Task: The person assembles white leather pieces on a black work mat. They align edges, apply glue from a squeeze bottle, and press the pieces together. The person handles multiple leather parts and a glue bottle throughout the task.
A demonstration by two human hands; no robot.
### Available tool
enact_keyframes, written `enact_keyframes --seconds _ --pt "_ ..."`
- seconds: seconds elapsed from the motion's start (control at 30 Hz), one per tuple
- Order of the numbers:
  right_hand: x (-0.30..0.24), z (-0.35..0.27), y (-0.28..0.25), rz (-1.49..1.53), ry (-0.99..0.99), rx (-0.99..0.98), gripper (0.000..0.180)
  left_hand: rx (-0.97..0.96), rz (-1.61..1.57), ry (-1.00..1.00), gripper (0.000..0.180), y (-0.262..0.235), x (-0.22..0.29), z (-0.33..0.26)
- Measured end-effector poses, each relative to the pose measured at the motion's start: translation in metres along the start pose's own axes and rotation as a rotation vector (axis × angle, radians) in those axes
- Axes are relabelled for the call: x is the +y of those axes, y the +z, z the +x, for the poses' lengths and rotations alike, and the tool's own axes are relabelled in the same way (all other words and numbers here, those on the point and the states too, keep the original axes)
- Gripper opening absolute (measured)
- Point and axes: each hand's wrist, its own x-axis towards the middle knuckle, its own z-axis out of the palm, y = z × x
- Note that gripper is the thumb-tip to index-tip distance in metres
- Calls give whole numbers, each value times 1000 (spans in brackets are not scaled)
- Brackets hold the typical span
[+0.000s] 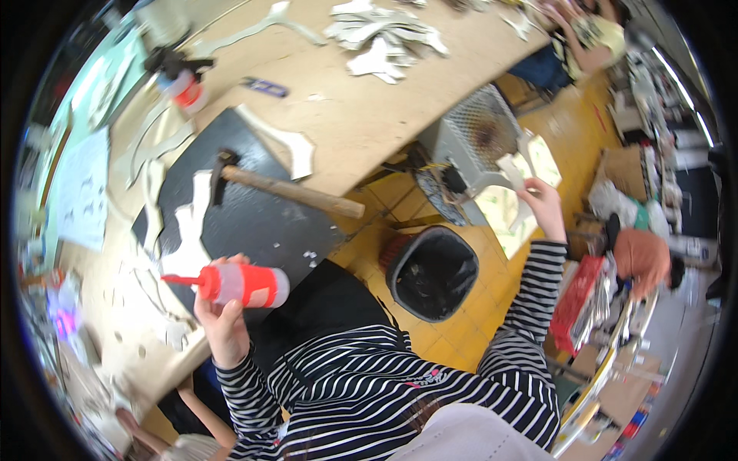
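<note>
My left hand point(224, 332) is wrapped round a squeeze bottle point(257, 284) with a red pointed nozzle and a red band, tilted on its side above the table's near edge. Stretched out to the right, my right hand point(544, 206) pinches a pale, curved flat piece point(492, 181). Below that hand lies a cream board point(503, 223) with other pale pieces on it, beside a grey metal box point(478, 127) with a mesh top. In front of me, a hammer point(292, 190) with a wooden handle rests on a black slab point(265, 219).
Pale cut pieces point(380, 38) are heaped at the table's far side. A second red-banded bottle point(184, 91) and a blue tool point(265, 86) stand and lie nearby. A black bin point(434, 273) is on the yellow floor. Other people sit at far right and lower left.
</note>
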Motion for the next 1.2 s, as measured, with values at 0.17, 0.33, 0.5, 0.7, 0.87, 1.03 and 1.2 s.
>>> enact_keyframes --seconds 0.17,0.33,0.5,0.7,0.87,1.03,1.2 --pt "-91 16 12 379 -264 -115 15 -22 -19 -25 69 -1 6 -3" --pt "-177 62 63 621 -329 -284 27 -29 -20 21 70 -7 14 -13" --pt "-249 96 153 220 -441 74 49 27 -52 5 69 -19 15 -27" --pt "-281 36 199 -181 -1347 -90 50 48 -56 -15 68 -32 11 -37" --pt "-288 34 204 -200 -1349 -155 32 19 -59 -34 67 -35 7 -36" --pt "-280 35 204 -103 -1423 5 29 -2 -64 -13 67 -32 7 -33" --pt "-288 40 225 -83 -1153 203 28 -18 -49 -13 67 -24 9 -31"
